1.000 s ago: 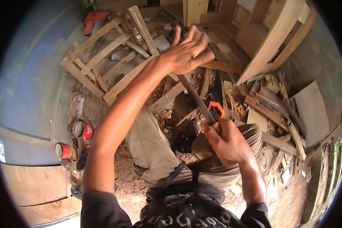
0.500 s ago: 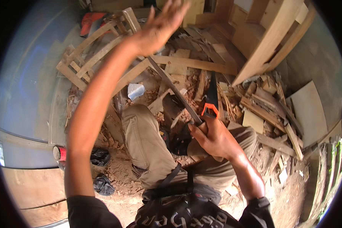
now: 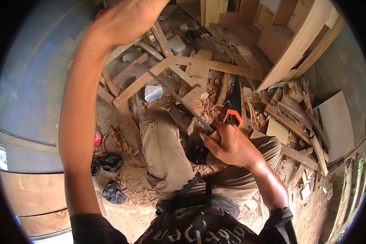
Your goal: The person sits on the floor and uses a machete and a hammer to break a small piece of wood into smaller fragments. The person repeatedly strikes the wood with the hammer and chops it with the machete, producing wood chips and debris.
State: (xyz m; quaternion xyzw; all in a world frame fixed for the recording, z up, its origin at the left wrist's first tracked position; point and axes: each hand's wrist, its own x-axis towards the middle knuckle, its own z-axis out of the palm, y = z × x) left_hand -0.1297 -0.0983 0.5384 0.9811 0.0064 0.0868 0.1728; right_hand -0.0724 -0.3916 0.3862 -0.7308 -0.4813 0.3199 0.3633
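My right hand (image 3: 229, 144) is closed round the near end of a long, narrow metal tool (image 3: 179, 99), which looks like a file. The tool slants away to the far left, across a wooden frame (image 3: 130, 91) of joined bars. My left hand (image 3: 128, 20) is raised at the upper left, over part of the frame in the picture. Its fingers are cut off by the top edge. Just beyond my right hand is a handsaw (image 3: 234, 116) with an orange handle and black blade; my fingers appear apart from it.
Offcuts (image 3: 290, 114) are heaped at the right, below an upright wooden cabinet (image 3: 288, 44). Shavings cover the ground. Black plastic bags (image 3: 114, 192) lie at the left, and a clear plastic piece (image 3: 153, 93) beyond my bent knee (image 3: 160, 138). A blue-grey wall (image 3: 32, 93) runs along the left.
My left hand has moved up and left, taking its spread fingers out of the picture. The view has shifted slightly. My right hand keeps its grip on the tool.
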